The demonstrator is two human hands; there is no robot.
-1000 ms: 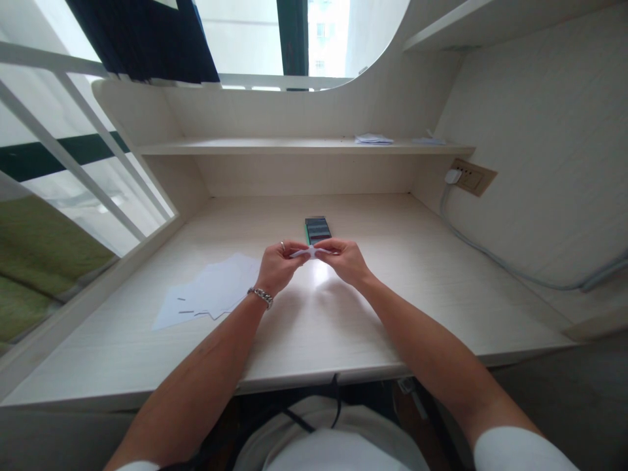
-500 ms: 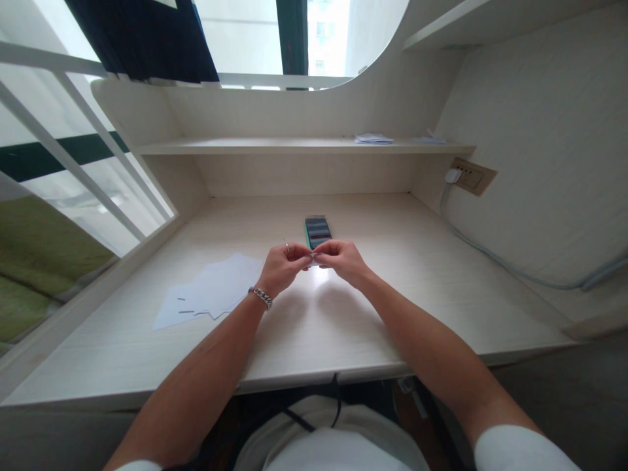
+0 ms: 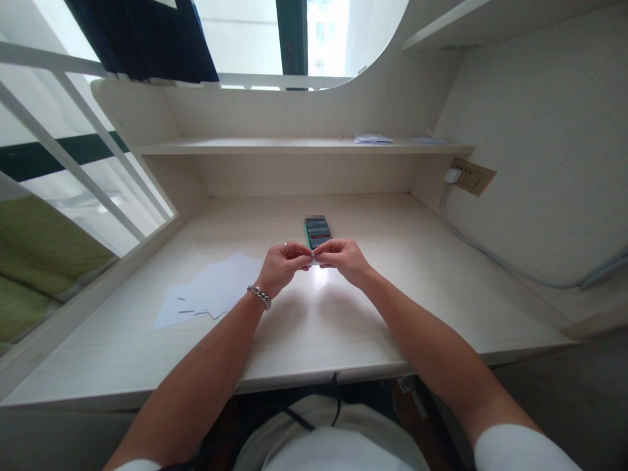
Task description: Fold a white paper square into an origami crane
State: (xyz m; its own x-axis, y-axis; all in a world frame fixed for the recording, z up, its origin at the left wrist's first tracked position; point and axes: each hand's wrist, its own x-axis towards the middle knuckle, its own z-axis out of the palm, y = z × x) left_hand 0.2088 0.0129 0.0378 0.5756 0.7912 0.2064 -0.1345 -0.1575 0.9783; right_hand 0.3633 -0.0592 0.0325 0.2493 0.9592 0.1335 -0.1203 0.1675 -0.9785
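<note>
Both hands meet over the middle of the desk, fingertips almost touching. Between them is a small piece of white paper (image 3: 315, 262), mostly covered by the fingers. My left hand (image 3: 282, 267), with a ring and a chain bracelet at its wrist, pinches the left end of it. On the other side, my right hand (image 3: 345, 260) grips the right end between thumb and fingers. Just beyond the fingertips a phone (image 3: 318, 231) with a green edge lies face up, its screen lit. White paper sheets (image 3: 218, 280) lie overlapping near my left forearm, with a few dark marks along their lower part.
A low shelf (image 3: 275, 147) runs across the back, with a small stack of papers (image 3: 373, 139) on it. At the right wall, a white plug sits in a socket (image 3: 473, 176), its grey cable (image 3: 495, 256) trailing along the desk's right side. White railings (image 3: 93, 160) stand at the left.
The fingertips have shifted very slightly around the piece of paper. Arms, phone and sheets stay practically where they were.
</note>
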